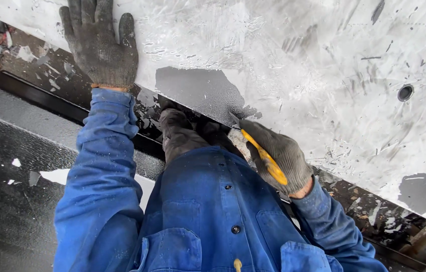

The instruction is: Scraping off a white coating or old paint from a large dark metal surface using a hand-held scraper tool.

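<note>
White paint flakes litter the dark floor (11,201) below. The right hand (278,156), fingers clamped on a yellow-handled scraper (263,156), works the scratched white-coated metal panel (298,60); the left hand (99,45) presses flat, fingers together.

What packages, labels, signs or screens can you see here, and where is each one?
None in view: no package, label, sign or screen.
Only a white-coated panel with grey scraped patches, the gloved left hand flat on it, and the gloved right hand holding a yellow-handled scraper at its edge.
</note>
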